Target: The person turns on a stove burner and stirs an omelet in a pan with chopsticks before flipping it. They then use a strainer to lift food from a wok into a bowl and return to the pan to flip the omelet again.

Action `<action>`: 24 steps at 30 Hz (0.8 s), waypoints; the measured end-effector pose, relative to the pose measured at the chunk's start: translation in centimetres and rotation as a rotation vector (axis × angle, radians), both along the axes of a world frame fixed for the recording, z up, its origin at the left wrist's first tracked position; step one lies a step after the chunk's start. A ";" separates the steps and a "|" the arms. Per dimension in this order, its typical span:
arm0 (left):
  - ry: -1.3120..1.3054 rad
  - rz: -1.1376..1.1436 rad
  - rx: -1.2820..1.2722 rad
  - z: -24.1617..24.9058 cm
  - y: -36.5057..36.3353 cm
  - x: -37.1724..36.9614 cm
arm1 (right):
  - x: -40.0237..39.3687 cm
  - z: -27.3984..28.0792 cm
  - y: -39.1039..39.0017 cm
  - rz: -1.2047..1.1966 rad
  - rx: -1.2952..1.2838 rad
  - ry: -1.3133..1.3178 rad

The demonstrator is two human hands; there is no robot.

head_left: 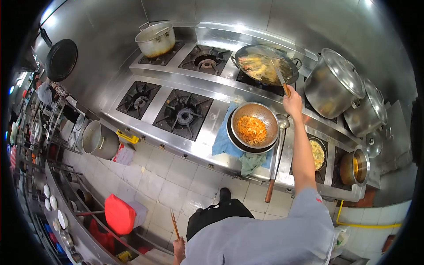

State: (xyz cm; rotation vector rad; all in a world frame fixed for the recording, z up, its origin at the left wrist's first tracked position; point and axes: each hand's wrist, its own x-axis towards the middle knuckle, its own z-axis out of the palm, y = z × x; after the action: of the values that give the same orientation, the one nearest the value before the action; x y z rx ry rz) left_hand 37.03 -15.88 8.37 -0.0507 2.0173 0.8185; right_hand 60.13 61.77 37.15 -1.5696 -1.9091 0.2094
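My right hand (293, 105) is closed round the wooden handle of a metal utensil (279, 73), whose far end reaches into a dark wok (293, 70) of frying food (256, 67). Low in the view, my left hand (179, 248) grips a pair of long chopsticks (175, 224), pointing up over the floor. Between the hands, a metal bowl (270, 119) of orange shredded food (251, 130) rests on a dark pan over a blue cloth (221, 140). A long ladle (277, 154) with a wooden handle lies beside it.
Large lidded pots (331, 84) stand right of the wok. A pan of yellowish food (317, 153) and a small pot (349, 169) sit on the right front burners. An open pot (154, 42) is at the back left. A red-covered bin (119, 215) stands on the floor.
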 end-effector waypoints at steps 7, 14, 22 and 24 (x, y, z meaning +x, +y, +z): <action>0.105 -0.017 -0.052 -1.6 4.7 -7.5 | -4.7 -2.0 -1.8 0.220 -0.530 1.098; 0.125 -0.007 -0.020 0.4 5.8 -9.9 | -12.0 -8.1 -0.7 0.293 -0.698 1.586; 0.074 0.003 -0.030 -0.1 -2.5 -6.9 | -14.7 -5.9 -5.0 0.143 -0.829 1.689; 0.062 -0.012 -0.068 -0.6 -5.1 -6.6 | -14.0 -7.2 -9.8 0.280 -0.813 1.587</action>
State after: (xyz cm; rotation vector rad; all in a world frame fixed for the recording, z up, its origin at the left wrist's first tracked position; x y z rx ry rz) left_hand 30.41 -20.99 7.81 -0.0525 2.1021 0.7529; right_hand 46.17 51.97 29.98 -0.8334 -0.6625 1.8511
